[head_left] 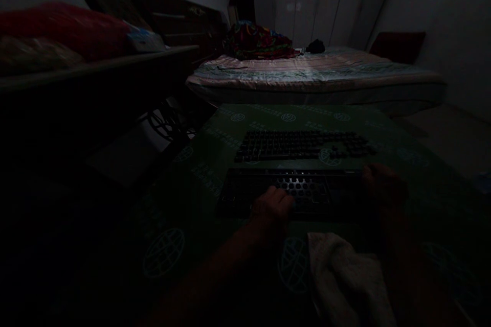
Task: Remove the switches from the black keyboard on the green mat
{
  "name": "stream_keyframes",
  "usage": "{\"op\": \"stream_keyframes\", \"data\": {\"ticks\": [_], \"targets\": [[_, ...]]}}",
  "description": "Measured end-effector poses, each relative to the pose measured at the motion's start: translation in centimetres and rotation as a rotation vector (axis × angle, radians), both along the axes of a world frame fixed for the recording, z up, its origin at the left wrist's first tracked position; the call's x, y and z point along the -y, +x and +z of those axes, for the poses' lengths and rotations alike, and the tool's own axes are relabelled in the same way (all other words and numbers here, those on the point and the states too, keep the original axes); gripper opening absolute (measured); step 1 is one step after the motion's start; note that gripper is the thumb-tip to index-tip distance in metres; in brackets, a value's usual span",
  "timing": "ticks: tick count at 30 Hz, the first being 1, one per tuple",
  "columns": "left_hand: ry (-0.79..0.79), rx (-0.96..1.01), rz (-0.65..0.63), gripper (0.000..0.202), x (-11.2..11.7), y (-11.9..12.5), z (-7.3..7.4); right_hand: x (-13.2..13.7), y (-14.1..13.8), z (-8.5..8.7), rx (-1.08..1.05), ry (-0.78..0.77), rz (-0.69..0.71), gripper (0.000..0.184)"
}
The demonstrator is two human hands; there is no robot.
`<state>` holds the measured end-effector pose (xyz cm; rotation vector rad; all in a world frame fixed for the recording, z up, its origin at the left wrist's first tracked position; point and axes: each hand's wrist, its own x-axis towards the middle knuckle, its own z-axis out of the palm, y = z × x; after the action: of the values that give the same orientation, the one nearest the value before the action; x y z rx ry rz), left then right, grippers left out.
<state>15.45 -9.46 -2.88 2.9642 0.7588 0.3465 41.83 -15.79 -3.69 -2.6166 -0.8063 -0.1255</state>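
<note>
A dark keyboard [238,184] with its keycaps off lies across the green table, and light catches the bare key positions near its middle. My left hand [271,209] is closed over the front middle of this keyboard; whatever its fingers hold is hidden, though a faint bluish spot shows at their right side. At the keyboard's right end, my right hand [383,184] is closed around the edge, deep in shadow. Behind the keyboard, loose black keycaps [284,144] are laid out in rows. A crumpled pale cloth [345,276] lies in front, between my forearms.
The green table [215,138] has white printed globes and lettering. Beyond it stands a bed [326,69] with a red patterned blanket [259,41]. A dark desk [115,64] at the left carries a red bag [69,28]. The room is very dim.
</note>
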Motion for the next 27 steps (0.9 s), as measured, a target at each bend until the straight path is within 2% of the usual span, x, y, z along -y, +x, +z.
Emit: {"op": "stream_keyframes", "data": {"ticks": [10,20,27], "targets": [[0.018,-0.004,-0.042,0.014,0.2,0.9,-0.3,-0.1,-0.1,0.1,-0.038,-0.040,-0.033,0.035],[0.011,-0.002,-0.079,0.015,0.2,0.3,-0.2,0.1,0.0,-0.3,0.008,0.016,0.022,0.035],[0.014,0.024,-0.101,0.017,0.4,1.2,0.6,0.1,-0.2,0.1,0.000,0.011,0.010,0.034]]}}
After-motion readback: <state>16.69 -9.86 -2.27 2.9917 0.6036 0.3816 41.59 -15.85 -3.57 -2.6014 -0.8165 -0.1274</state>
